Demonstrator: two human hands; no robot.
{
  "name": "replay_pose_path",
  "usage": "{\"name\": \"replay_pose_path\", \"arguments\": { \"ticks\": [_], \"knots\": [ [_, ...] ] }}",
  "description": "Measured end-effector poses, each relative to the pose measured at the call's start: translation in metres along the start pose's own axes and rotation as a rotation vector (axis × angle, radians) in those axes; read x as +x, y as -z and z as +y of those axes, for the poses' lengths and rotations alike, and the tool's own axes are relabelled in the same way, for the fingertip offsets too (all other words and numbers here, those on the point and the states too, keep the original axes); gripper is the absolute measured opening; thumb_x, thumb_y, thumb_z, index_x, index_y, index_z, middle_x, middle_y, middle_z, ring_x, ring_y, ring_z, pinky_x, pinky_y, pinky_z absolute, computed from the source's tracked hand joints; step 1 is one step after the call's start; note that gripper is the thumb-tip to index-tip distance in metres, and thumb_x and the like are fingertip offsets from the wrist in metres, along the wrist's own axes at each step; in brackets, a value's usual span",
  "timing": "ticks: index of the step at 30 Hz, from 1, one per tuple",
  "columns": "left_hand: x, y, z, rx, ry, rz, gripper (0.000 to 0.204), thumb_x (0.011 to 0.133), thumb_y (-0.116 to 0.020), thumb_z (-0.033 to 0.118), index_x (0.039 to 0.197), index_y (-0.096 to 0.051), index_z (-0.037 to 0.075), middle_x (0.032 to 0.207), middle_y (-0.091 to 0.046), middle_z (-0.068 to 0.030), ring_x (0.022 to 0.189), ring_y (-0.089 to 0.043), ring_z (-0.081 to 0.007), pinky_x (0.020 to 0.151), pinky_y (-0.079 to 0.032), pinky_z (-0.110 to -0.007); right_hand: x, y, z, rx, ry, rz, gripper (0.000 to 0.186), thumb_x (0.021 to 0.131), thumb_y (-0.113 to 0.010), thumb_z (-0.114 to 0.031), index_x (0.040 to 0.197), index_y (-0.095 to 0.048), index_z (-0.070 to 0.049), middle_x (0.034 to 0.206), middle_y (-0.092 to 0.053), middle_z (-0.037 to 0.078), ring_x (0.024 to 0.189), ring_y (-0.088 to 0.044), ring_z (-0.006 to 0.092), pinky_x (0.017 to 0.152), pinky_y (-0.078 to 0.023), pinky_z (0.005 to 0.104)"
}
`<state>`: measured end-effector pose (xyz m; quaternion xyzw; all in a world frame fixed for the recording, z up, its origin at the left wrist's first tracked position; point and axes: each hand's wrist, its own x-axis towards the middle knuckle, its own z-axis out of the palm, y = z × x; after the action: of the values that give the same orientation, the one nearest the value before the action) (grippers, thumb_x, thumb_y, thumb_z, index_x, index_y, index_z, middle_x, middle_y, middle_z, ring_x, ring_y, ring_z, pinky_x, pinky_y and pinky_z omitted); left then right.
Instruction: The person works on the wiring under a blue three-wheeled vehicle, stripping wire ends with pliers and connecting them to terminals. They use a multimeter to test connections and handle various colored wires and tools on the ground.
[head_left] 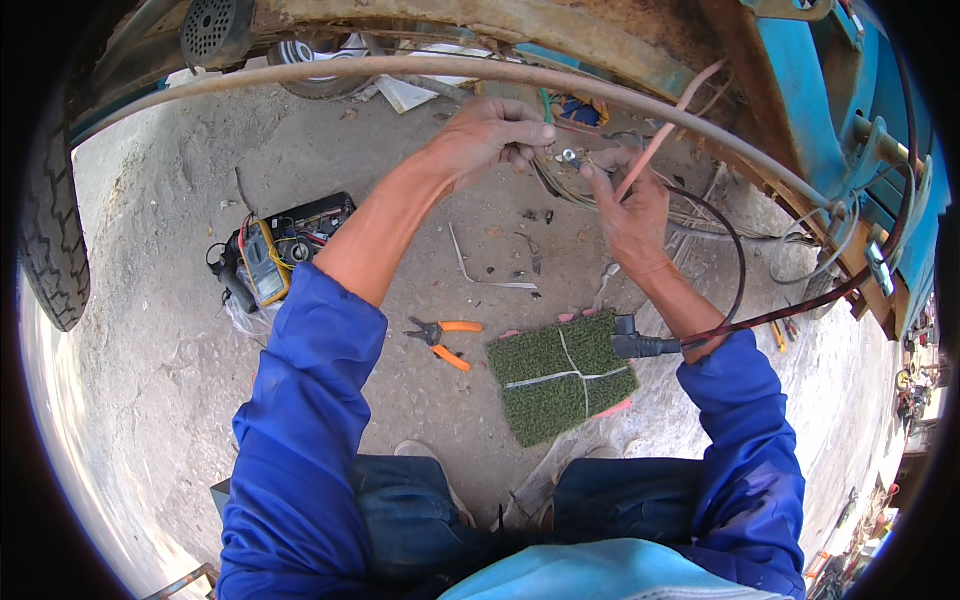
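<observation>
Salmon pink colours the tube (pixel 660 142); the thin wire (pixel 546 105) is bright green, and the small terminal (pixel 571 156) silvery. The pliers (pixel 461 326) pair vivid orange handles with a dark head. The mat (pixel 535 355) is mottled green, banded in white (a neat cross, with pink peeping out along the mat's edge). The multimeter (pixel 264 263) is yellow and grey, the sleeves (pixel 300 410) royal blue, the trousers (pixel 410 510) darker blue.

No legible text, numbers or signs; multimeter (pixel 264 264) face too small.
</observation>
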<state>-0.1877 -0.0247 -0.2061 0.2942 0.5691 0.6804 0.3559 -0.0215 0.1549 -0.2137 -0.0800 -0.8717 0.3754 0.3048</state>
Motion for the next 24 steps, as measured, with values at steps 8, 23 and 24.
{"name": "replay_pose_path", "arguments": {
  "ticks": [8, 23, 24],
  "knots": [
    [-0.002, -0.005, 0.004, 0.058, -0.003, 0.062, 0.022, 0.093, -0.081, 0.02, 0.102, -0.072, 0.002, 0.09, -0.07, -0.0029, 0.078, -0.061, -0.0084, 0.07, -0.051, -0.024, -0.001, 0.0, -0.003, 0.019, 0.039, 0.026, 0.016, 0.09, -0.081, -0.011, 0.1, -0.071, -0.003, 0.077, -0.062, -0.001, 0.069, -0.05, 0.0067, 0.062, -0.045, 0.0259],
    [-0.003, -0.003, 0.006, 0.018, 0.045, -0.001, 0.022, 0.097, -0.075, 0.024, 0.109, -0.07, 0.006, 0.094, -0.072, -0.0012, 0.078, -0.064, -0.0071, 0.071, -0.054, -0.023, -0.003, 0.003, 0.019, -0.146, 0.198, -0.021, 0.019, 0.089, -0.076, -0.02, 0.099, -0.068, -0.007, 0.08, -0.06, 0.01, 0.067, -0.056, 0.0278, 0.064, -0.046, 0.0401],
    [-0.002, 0.0, 0.007, 0.017, 0.039, -0.033, 0.023, 0.098, -0.074, 0.025, 0.11, -0.07, 0.006, 0.096, -0.072, -0.0014, 0.079, -0.064, -0.0068, 0.072, -0.054, -0.023, -0.004, 0.004, 0.022, -0.15, 0.257, -0.012, 0.019, 0.089, -0.076, -0.019, 0.1, -0.067, -0.006, 0.083, -0.061, 0.011, 0.069, -0.056, 0.0285, 0.065, -0.046, 0.0401]
  ]
}}
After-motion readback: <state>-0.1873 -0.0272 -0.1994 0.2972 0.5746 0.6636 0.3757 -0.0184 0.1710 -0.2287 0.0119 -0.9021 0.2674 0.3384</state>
